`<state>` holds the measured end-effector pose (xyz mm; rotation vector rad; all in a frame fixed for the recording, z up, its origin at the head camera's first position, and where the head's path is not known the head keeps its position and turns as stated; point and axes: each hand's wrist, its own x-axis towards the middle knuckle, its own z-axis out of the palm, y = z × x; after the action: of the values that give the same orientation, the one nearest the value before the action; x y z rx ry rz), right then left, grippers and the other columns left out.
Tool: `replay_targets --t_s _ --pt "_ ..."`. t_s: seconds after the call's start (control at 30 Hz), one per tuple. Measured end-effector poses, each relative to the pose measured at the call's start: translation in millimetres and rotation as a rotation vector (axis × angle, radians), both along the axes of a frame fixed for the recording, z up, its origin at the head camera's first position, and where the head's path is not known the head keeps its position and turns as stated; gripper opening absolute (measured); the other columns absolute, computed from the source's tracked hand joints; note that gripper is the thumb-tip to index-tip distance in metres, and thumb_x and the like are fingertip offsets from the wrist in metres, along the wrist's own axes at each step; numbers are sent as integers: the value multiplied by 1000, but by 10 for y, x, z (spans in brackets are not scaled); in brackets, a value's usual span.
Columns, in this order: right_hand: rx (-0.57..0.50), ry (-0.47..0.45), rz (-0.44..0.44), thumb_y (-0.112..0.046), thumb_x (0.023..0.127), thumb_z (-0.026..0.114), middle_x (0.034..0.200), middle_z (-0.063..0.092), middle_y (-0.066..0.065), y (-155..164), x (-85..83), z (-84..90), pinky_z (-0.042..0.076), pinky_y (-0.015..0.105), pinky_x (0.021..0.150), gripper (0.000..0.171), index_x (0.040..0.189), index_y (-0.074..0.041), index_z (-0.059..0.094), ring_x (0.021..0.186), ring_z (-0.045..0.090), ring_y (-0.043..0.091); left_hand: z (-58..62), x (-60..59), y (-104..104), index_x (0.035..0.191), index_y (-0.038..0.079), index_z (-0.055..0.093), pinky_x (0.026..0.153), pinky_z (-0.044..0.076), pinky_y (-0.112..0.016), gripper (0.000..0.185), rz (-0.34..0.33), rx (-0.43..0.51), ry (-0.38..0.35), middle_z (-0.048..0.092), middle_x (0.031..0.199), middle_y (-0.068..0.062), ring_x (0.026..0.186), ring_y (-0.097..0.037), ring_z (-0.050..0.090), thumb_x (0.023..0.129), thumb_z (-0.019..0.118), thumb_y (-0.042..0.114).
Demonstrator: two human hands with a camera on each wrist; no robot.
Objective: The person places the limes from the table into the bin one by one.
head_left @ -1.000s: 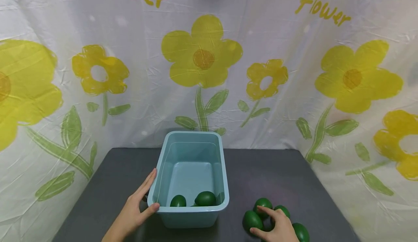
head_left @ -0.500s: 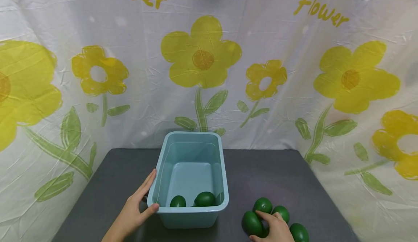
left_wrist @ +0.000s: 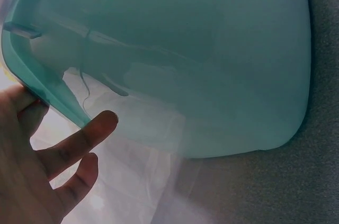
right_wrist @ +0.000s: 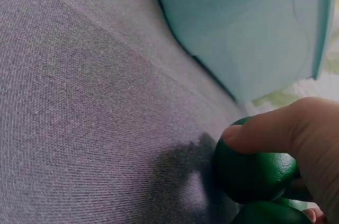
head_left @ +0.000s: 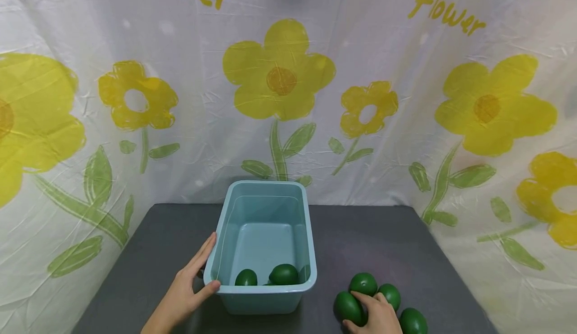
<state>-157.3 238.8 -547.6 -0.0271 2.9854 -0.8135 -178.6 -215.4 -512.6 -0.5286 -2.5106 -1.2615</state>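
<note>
Since earlier frame, my right hand [head_left: 377, 315] curling down over green egg [head_left: 349, 307], thumb [right_wrist: 265, 131] pressing its top, gripping it. Egg lying near-right on grey table [head_left: 383, 244], touching three more. My left hand [head_left: 187, 289] holding near-left rim of teal bin [head_left: 261, 294], thumb hooking over edge.

The bin [head_left: 265, 239] at lower centre is showing a plain light teal, inside and out. The eggs [head_left: 363, 284] at lower right, and the 2 [head_left: 283, 274] lying inside the bin, are showing a glossy dark green. The tabletop [head_left: 383, 244] is presenting a dark grey weave. The backdrop [head_left: 279, 81] is displaying yellow flowers, green leaves and yellow lettering on white.
</note>
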Motion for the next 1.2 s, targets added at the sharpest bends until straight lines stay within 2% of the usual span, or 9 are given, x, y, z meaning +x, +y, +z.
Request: replay_targets --t_s 0.23,0.43,0.6,0.7,0.8,0.9,1.0,1.1,1.2 --pt "-36 8 -18 -41 72 97 93 62 0 -16 11 29 52 41 68 65 127 -13 78 78 51 16 34 8 -27 170 26 27 78 58 -31 85 11 -16 2 29 174 -9 141 10 35 99 73 28" --pt "-86 48 -58 -41 72 97 90 58 0 5 16 62 49 37 65 65 128 -14 77 75 48 15 30 2 -19 170 26 27 78 57 -31 86 3 -10 1 30 174 -13 141 12 33 98 74 27" --pt "-157 88 -113 -44 74 95 90 59 1 16 17 106 46 35 64 67 132 -17 76 75 50 15 26 -1 -3 170 28 26 77 57 -31 86 16 -13 -15 29 174 -11 142 0 42 99 73 28" --pt "-247 85 -164 -45 77 94 87 60 2 15 14 153 44 34 65 66 134 -18 75 75 50 16 25 1 5 170 29 26 76 57 -31 86 22 -18 -22 28 175 -7 140 -6 46 99 73 30" --pt "-403 66 -226 -43 80 93 91 68 2 0 -5 197 48 33 68 64 136 -19 74 78 57 17 23 6 12 170 27 26 76 57 -31 86 13 -10 -16 28 175 -7 138 -5 47 98 74 28" --pt "-566 61 -267 -40 84 91 111 77 7 -18 -33 235 55 32 74 65 141 -14 70 86 68 14 24 11 18 170 25 27 76 57 -31 86 7 -5 -12 29 175 -9 138 -8 48 98 74 27" --pt "-690 58 -283 -35 88 89 128 75 12 -39 -65 271 58 32 80 66 144 -9 66 95 72 14 30 10 23 170 26 27 76 57 -31 86 21 -11 -31 29 175 -9 138 -21 51 98 74 29" --pt "-758 35 -309 -34 89 87 128 75 10 -62 -99 310 57 31 83 66 147 -9 65 98 71 12 32 7 27 170 28 26 76 57 -31 86 36 -18 -49 29 175 -7 136 -33 53 99 73 31" --pt "-806 22 -320 -33 91 86 123 75 5 -84 -132 349 56 31 84 66 149 -11 63 99 68 11 27 8 28 170 27 26 75 57 -31 86 35 -20 -45 29 175 -8 136 -34 53 99 73 30"
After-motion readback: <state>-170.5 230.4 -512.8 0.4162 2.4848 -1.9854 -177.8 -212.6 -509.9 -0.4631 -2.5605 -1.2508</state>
